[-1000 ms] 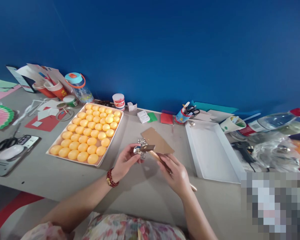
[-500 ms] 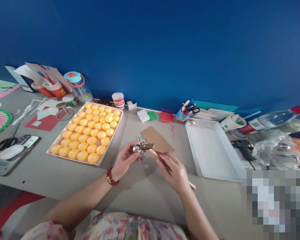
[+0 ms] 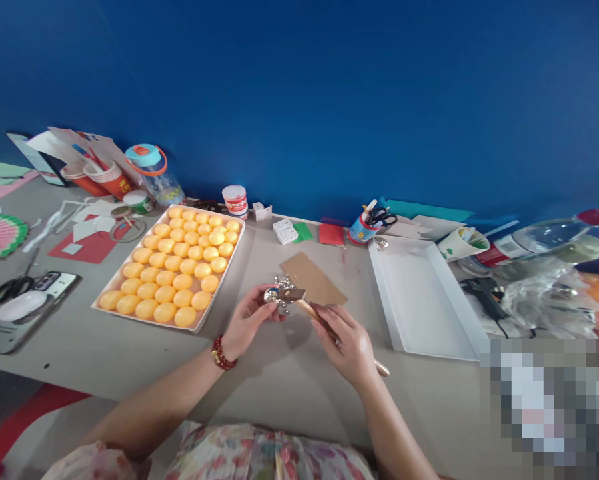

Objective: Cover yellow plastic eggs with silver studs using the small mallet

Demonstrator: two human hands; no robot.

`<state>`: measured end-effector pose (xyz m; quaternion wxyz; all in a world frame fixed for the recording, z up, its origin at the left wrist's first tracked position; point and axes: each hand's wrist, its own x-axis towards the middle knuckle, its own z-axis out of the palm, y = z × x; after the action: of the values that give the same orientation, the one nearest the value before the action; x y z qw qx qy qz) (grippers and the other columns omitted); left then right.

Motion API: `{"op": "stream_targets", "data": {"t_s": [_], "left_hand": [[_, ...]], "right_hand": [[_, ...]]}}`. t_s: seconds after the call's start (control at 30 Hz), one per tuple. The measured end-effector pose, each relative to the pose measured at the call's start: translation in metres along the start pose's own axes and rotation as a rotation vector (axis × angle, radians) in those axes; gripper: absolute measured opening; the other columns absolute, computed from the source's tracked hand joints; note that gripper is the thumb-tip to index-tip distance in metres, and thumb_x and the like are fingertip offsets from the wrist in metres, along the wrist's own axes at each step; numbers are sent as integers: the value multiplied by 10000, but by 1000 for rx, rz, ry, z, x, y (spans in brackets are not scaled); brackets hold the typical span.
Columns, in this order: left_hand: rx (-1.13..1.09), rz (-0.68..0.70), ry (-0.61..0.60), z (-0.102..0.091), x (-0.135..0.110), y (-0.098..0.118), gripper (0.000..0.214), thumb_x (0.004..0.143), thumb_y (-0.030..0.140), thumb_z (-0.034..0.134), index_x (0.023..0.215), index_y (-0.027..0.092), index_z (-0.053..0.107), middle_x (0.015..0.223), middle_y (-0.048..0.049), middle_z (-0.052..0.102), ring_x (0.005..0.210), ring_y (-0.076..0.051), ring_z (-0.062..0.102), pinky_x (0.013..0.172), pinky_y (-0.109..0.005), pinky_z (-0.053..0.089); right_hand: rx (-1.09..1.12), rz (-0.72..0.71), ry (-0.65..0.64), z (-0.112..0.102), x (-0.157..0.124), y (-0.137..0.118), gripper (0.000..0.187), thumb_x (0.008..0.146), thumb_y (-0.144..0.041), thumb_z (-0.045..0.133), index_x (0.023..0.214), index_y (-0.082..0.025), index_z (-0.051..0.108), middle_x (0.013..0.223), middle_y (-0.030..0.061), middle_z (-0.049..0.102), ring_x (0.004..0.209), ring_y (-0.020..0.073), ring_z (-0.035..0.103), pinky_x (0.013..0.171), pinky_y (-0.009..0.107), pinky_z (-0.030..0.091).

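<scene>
My left hand [image 3: 252, 317] is closed, its thumb and fingers pinching a shiny silver bell [image 3: 270, 295]. Several smaller silver bells [image 3: 282, 281] cluster just behind and beside it; whether they hang from my fingers or lie on the table I cannot tell. My right hand [image 3: 346, 340] is wrapped round the pale handle of a wooden-handled tool [image 3: 306, 309]. Its flat, dark metal head [image 3: 293, 294] points left and meets or overlaps the silver bell. Beyond both hands lies a brown cardboard piece [image 3: 314, 277].
On the left stands a shallow box [image 3: 195, 328] of orange balls. To the right is a white tray [image 3: 432, 300] with a small silver piece in its far corner. A glue gun [image 3: 484, 297], a plastic bottle [image 3: 539, 240] and a pen cup [image 3: 363, 230] stand around the tray.
The silver bell and the tool's head have shifted very slightly in my fingers. Both hands keep their hold, and the camera view has moved a little.
</scene>
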<state>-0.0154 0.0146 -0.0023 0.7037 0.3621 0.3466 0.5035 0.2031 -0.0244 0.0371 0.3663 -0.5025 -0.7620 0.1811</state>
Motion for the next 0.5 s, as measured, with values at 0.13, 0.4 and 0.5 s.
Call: {"op": "stream_targets", "data": {"t_s": [0.13,0.4,0.5], "left_hand": [[-25,-15,7,1,0,-1,347,836,270,720,1167,204,640,900,-14,655,687,-110,601,786,-373,600],[-43,48,23,-1,2,9,365,829,286,721,1170,203,616,1114,-72,676,695,-104,601,812,-380,586],[-34,94,29,-3,4,10,348,840,284,709,1157,198,594,1101,-76,674,657,-84,560,739,-331,575]], "right_hand": [[10,6,6,0,1,-1,253,972,-219,497,1197,-227,613,990,89,673,761,176,662,668,288,541],[-119,145,124,-1,1,18,234,966,-274,519,1164,-224,632,1052,93,670,782,185,667,669,288,544],[-301,240,135,-2,0,35,276,962,-267,489,1203,-228,617,1054,87,658,814,209,660,687,315,536]]}}
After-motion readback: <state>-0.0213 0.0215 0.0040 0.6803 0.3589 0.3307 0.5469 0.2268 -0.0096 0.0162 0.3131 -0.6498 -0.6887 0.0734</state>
